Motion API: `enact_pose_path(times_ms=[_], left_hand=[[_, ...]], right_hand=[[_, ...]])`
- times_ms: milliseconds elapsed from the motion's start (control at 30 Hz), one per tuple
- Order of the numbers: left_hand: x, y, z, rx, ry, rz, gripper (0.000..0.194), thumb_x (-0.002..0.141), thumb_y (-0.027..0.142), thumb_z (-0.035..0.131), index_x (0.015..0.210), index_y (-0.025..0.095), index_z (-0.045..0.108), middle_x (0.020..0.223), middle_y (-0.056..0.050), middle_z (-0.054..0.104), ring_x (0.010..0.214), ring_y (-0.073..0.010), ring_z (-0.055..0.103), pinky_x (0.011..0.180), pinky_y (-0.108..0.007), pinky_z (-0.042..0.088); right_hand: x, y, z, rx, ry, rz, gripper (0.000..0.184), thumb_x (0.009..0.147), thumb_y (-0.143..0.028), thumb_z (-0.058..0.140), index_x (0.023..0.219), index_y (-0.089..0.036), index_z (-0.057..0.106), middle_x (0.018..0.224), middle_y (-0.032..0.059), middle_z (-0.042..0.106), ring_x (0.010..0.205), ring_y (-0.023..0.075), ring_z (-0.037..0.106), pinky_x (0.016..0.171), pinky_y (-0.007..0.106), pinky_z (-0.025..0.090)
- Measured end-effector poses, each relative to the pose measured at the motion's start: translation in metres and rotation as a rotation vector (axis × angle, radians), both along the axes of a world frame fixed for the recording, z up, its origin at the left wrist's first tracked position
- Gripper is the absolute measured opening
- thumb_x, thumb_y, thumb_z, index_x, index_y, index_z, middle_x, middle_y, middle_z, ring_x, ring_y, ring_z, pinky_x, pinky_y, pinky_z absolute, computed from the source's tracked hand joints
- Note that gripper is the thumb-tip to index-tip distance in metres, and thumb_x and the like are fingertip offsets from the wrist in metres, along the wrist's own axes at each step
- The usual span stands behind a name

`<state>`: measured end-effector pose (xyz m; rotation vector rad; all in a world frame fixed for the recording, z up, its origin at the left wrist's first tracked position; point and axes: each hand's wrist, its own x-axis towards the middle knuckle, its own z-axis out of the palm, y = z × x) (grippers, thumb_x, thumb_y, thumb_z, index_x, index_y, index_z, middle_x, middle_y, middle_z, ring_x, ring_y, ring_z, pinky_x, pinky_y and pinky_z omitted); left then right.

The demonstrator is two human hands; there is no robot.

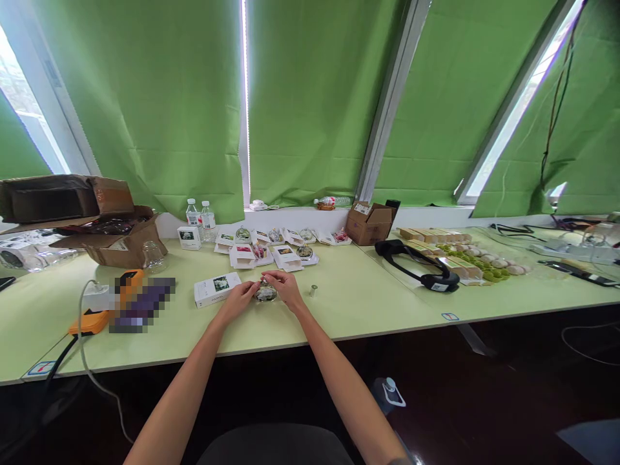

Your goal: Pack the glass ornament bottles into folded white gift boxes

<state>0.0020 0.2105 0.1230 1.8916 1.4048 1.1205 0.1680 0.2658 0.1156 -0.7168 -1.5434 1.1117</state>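
Observation:
A small, round, clear glass bottle (266, 294) with something dark and white inside stands near the front of the table. My left hand (241, 298) grips it from the left with closed fingers. The fingers of my right hand (285, 288) pinch at its neck from above; what they hold there is too small to make out. To the right lies a small silver cylindrical cap (313, 290), apart from my hands. A white carton (216, 289) with a flower picture rests just left of my left hand.
Behind my hands are several opened white cartons with similar bottles (304, 252). Two plastic water bottles (208, 221) and brown boxes (121, 248) stand left. Rightward lie a black headset (416, 263) and a green tray (491, 271) holding pale round things.

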Motion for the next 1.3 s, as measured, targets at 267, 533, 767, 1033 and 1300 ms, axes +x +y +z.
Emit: enact_pose_path(times_ms=[267, 533, 767, 1033, 1300], left_hand=[[-0.0021, 0.004, -0.004, 0.003, 0.003, -0.012, 0.048, 0.087, 0.059, 0.038, 0.07, 0.018, 0.056, 0.065, 0.001, 0.052, 0.064, -0.0166, 0.046, 0.061, -0.027, 0.033], [-0.0019, 0.003, -0.0035, 0.003, 0.006, -0.021, 0.047, 0.088, 0.057, 0.037, 0.074, 0.017, 0.058, 0.068, 0.0, 0.054, 0.065, -0.0167, 0.047, 0.061, -0.027, 0.033], [-0.0015, 0.0019, -0.0037, 0.013, 0.007, -0.009, 0.048, 0.087, 0.059, 0.037, 0.07, 0.018, 0.054, 0.064, 0.001, 0.05, 0.062, -0.0155, 0.044, 0.059, -0.026, 0.031], [-0.0015, 0.0018, -0.0031, 0.015, 0.001, -0.012, 0.048, 0.087, 0.06, 0.037, 0.067, 0.019, 0.049, 0.061, 0.003, 0.046, 0.061, -0.0147, 0.041, 0.059, -0.026, 0.03], [-0.0021, 0.0034, -0.004, 0.016, -0.006, -0.017, 0.046, 0.087, 0.058, 0.039, 0.068, 0.018, 0.051, 0.062, 0.003, 0.046, 0.06, -0.0142, 0.041, 0.058, -0.026, 0.029]], right_hand=[[0.0004, 0.0004, -0.0008, 0.022, -0.011, -0.004, 0.032, 0.075, -0.046, 0.066, 0.091, -0.02, 0.075, 0.09, 0.0065, 0.074, 0.087, 0.0227, 0.068, 0.081, 0.035, 0.052], [0.0, 0.0003, -0.002, 0.036, -0.038, -0.029, 0.03, 0.075, -0.045, 0.066, 0.088, -0.02, 0.074, 0.088, 0.0057, 0.074, 0.085, 0.022, 0.067, 0.079, 0.034, 0.052], [0.0004, 0.0011, -0.0018, 0.037, -0.044, -0.039, 0.03, 0.072, -0.043, 0.07, 0.088, -0.018, 0.071, 0.087, 0.007, 0.073, 0.082, 0.0212, 0.066, 0.074, 0.032, 0.052], [-0.0007, 0.0013, -0.0031, 0.056, -0.041, -0.059, 0.028, 0.072, -0.042, 0.07, 0.086, -0.018, 0.069, 0.084, 0.0062, 0.071, 0.079, 0.0196, 0.065, 0.07, 0.03, 0.051], [-0.0003, -0.0017, -0.0011, 0.062, -0.05, -0.053, 0.028, 0.075, -0.043, 0.067, 0.086, -0.018, 0.068, 0.083, 0.0064, 0.071, 0.079, 0.0194, 0.066, 0.072, 0.03, 0.051]])
